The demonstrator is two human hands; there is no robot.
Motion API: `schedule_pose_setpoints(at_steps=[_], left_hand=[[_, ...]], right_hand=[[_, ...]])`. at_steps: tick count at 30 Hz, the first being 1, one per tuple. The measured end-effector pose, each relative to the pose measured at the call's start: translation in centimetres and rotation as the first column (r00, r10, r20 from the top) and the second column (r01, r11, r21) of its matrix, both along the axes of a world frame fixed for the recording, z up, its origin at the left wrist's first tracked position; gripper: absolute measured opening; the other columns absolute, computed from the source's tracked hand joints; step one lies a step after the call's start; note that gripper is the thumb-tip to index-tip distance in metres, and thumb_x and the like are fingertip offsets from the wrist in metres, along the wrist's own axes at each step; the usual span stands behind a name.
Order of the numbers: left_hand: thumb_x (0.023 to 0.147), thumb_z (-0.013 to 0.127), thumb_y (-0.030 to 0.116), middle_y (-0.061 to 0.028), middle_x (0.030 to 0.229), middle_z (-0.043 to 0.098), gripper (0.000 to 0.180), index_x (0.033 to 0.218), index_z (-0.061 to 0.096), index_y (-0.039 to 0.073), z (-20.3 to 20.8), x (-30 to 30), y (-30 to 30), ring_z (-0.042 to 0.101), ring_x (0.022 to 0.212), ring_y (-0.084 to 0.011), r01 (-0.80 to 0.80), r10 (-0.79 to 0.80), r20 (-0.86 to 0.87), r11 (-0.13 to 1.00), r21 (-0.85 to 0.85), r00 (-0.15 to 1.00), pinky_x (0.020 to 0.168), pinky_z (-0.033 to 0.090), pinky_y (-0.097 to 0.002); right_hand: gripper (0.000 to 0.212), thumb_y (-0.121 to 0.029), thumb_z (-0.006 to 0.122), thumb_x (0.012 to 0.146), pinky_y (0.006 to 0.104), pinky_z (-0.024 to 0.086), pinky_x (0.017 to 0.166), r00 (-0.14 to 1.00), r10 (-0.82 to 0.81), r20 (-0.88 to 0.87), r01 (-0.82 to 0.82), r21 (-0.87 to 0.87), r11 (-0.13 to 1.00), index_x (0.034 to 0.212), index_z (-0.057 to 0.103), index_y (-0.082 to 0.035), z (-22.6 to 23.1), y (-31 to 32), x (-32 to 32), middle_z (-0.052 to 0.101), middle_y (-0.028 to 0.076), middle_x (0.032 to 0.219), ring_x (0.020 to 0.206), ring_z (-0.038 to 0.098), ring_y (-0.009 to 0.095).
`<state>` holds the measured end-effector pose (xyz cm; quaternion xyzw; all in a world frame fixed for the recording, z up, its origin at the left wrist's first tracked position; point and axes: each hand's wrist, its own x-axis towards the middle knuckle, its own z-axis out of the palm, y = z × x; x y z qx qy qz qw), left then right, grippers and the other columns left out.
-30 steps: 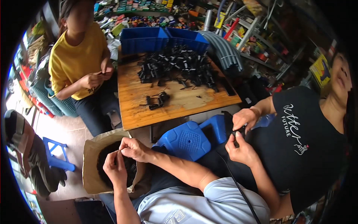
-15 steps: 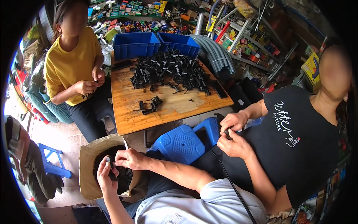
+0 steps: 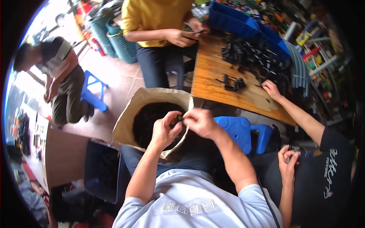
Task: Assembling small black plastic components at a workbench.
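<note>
Workshop: black parts [image 3: 254, 57] heaped on wooden table [image 3: 209, 78], blue bins [image 3: 232, 18], grey tubing [image 3: 298, 68].

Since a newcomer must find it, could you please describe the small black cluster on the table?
Find the wooden table with blue bins behind. On it, nearer the camera than the big black heap, lies the small black cluster. Bare wood separates it from that far larger heap.

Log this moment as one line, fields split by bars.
Left hand: grips small dark part | right hand: at it | near both: paper bag | ahead-right: wooden table, pile of black parts
</note>
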<state>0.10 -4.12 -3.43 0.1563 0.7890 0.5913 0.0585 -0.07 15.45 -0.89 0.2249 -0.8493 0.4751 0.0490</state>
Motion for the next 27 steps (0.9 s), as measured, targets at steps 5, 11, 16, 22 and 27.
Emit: schedule_pose_setpoints(at_steps=[5, 11, 16, 22, 27], left_hand=[[0.075, 0.052, 0.001, -0.0112, 0.093, 0.065, 0.023, 0.098, 0.052, 0.000, -2.1, -2.2, -2.9, 0.066, 0.087, -0.0213, -0.339, 0.046, 0.437, 0.706, 0.622, 0.898, 0.088, 0.052, -0.0370], [0.089, 0.065, 0.020, -0.0014, 0.066, 0.052, 0.020, 0.076, 0.053, 0.011, -3.4, -1.9, -3.2, 0.052, 0.058, -0.0124, -0.451, -0.113, 0.631, 0.604, 0.657, 0.768, 0.058, 0.047, -0.0304], [0.091, 0.063, 0.025, -0.0018, 0.066, 0.055, 0.022, 0.079, 0.058, 0.008, -2.7, -1.5, -2.6, 0.050, 0.054, -0.0124, -0.416, -0.123, 0.648, 0.673, 0.611, 0.752, 0.057, 0.045, -0.0307], [0.091, 0.062, 0.014, -0.0065, 0.082, 0.065, 0.023, 0.108, 0.065, -0.002, -0.9, -1.2, -0.1, 0.055, 0.062, -0.0097, -0.256, -0.092, 0.494, 0.765, 0.590, 0.864, 0.057, 0.045, -0.0238], [0.087, 0.064, 0.009, -0.0077, 0.089, 0.069, 0.019, 0.101, 0.068, -0.002, 1.8, -2.0, 3.2, 0.062, 0.079, -0.0108, -0.051, 0.028, 0.084, 0.958, 0.281, 0.996, 0.071, 0.049, -0.0258]], right_hand=[[0.026, -0.004, 0.061, 0.075, 0.0395, 0.050, 0.076, 0.811, -0.414, -0.414, 0.553, 0.310, 0.773, 0.101, 0.062, 0.000, 3.3, 9.5, -5.2, 0.063, 0.019, 0.098, 0.088, 0.062, 0.035], [0.033, -0.003, 0.059, 0.076, 0.0415, 0.049, 0.081, 0.904, -0.225, -0.363, 0.395, 0.510, 0.764, 0.109, 0.059, -0.002, 0.7, 13.9, -8.5, 0.062, 0.021, 0.102, 0.092, 0.060, 0.038], [0.023, -0.005, 0.059, 0.085, 0.0242, 0.047, 0.053, 0.851, -0.503, 0.153, 0.512, -0.032, 0.858, 0.108, 0.060, 0.000, 4.4, 15.1, -9.8, 0.060, 0.005, 0.081, 0.060, 0.056, 0.010], [0.015, -0.016, 0.066, 0.089, 0.0191, 0.038, 0.045, 0.824, -0.470, 0.316, 0.543, -0.204, 0.815, 0.088, 0.055, -0.005, 4.6, 14.9, -8.4, 0.053, -0.002, 0.067, 0.053, 0.051, 0.005], [0.013, -0.017, 0.065, 0.090, 0.0190, 0.034, 0.043, 0.836, -0.529, 0.146, 0.548, -0.278, 0.789, 0.090, 0.058, -0.006, 3.6, 10.2, -7.3, 0.053, -0.002, 0.065, 0.049, 0.047, 0.005]])
